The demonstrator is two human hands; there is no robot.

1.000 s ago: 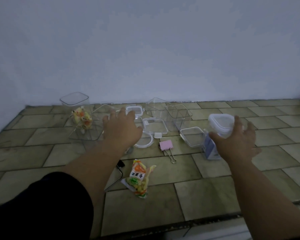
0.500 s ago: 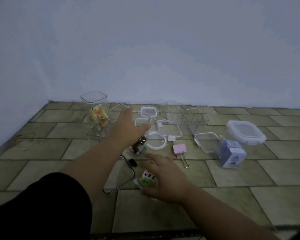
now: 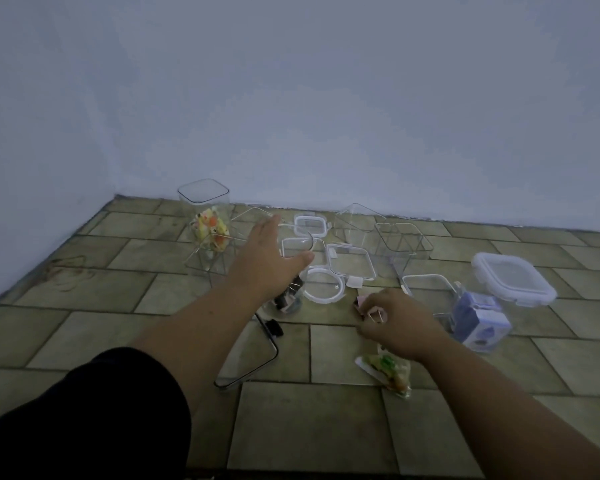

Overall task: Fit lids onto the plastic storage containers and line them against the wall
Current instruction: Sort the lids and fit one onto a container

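Several clear plastic containers stand on the tiled floor near the wall. A tall lidded container (image 3: 203,197) holds colourful snacks. My left hand (image 3: 264,261) reaches with straight fingers over a round container (image 3: 286,301) that has binder clips inside. My right hand (image 3: 394,322) pinches a pink binder clip (image 3: 361,301) on the floor. Loose lids lie between the containers: a small square lid (image 3: 310,226), a larger square lid (image 3: 350,266) and a round lid (image 3: 323,289). A lidded container (image 3: 513,282) at the right holds a blue box.
Open empty containers stand at the back (image 3: 355,221), beside it (image 3: 402,244) and near my right hand (image 3: 430,296). A dark-rimmed lid (image 3: 246,358) and a snack packet (image 3: 390,370) lie in front. The wall (image 3: 326,133) runs behind everything, with a corner at the left.
My right hand left the lidded container, passed over the snack packet, and now pinches the pink binder clip. My left hand stays over the round container.
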